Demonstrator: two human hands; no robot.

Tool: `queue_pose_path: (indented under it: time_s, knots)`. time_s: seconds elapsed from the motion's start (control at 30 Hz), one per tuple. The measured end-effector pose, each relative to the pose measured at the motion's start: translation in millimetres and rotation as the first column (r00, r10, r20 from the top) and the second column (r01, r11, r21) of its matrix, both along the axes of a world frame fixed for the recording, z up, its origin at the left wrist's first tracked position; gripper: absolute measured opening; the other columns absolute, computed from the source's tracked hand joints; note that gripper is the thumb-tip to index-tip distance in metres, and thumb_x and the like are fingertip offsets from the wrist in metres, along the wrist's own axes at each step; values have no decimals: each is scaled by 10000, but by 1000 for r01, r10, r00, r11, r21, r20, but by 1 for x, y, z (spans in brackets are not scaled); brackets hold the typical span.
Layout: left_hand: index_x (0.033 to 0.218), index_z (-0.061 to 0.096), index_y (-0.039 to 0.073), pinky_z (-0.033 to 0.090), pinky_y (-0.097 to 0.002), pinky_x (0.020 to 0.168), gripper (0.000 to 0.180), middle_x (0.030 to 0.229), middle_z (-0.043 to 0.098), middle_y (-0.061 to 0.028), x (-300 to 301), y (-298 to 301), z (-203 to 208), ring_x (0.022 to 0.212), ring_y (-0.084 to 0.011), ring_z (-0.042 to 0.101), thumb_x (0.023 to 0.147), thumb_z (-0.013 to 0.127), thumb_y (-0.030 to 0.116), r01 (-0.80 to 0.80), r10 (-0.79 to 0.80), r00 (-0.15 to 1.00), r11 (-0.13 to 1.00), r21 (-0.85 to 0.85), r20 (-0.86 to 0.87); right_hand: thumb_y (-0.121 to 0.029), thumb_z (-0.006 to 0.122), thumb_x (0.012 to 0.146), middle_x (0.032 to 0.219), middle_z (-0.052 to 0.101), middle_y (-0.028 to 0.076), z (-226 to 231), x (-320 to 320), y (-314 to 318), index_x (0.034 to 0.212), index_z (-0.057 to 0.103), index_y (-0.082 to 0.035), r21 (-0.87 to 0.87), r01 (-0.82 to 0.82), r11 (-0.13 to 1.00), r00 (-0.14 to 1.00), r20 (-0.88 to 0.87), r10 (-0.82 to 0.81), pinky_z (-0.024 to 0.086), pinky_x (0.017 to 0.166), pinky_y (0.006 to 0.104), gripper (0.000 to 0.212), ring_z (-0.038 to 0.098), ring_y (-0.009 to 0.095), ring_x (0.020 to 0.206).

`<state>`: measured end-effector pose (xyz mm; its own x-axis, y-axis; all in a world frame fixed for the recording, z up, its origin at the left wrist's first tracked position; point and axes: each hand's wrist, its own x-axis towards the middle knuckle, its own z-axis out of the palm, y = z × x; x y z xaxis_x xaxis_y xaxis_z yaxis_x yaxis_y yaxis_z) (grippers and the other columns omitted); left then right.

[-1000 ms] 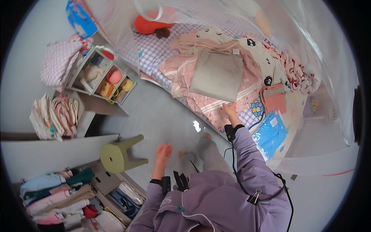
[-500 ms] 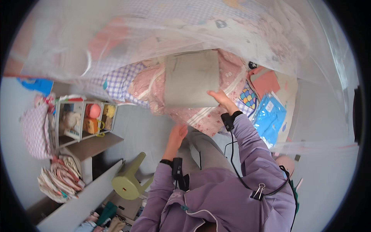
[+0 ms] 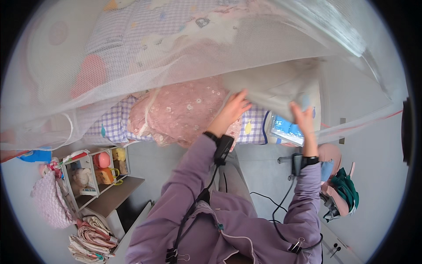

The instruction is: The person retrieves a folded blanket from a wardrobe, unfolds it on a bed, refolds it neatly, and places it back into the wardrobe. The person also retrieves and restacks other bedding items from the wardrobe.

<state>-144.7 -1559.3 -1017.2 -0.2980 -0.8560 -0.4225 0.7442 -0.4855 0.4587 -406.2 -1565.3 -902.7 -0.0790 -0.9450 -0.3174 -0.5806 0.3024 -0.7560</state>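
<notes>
The grey-beige folded cloth (image 3: 281, 90) lies on the bed's right part, half under the white mosquito net (image 3: 184, 53). I judge it soft, light and floppy, best held at two opposite edges. My left hand (image 3: 235, 105) rests spread on its left edge; my right hand (image 3: 301, 115) is raised at its near right corner, and I cannot tell whether it pinches. Left of it, a pink floral blanket (image 3: 184, 112). Far left, a small shelf box (image 3: 94, 176) holds plush toys and orange things
</notes>
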Motion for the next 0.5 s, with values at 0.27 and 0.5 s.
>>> queue_pose_path:
  time_s: [0.27, 0.5]
  knots:
    - [1245, 361, -130, 318, -422, 1018, 751, 1306, 380, -260, 109, 46, -95, 1204, -357, 382, 819, 624, 429, -276, -188, -98, 949, 155, 977, -288, 730, 733, 1080, 570, 221, -157, -87, -28, 1240, 417, 76, -136, 191, 972, 908, -351, -228, 471, 811, 386, 698, 585, 289, 944]
    - [1255, 402, -42, 491, -387, 831, 578, 1170, 500, -185, 264, 145, -155, 957, -305, 558, 823, 617, 275, -871, 470, 462, 401, 285, 752, -234, 664, 808, 1211, 516, 190, -219, 129, 42, 1290, 410, 15, 91, -355, 930, 932, 107, 345, 507, 738, 321, 600, 626, 228, 866]
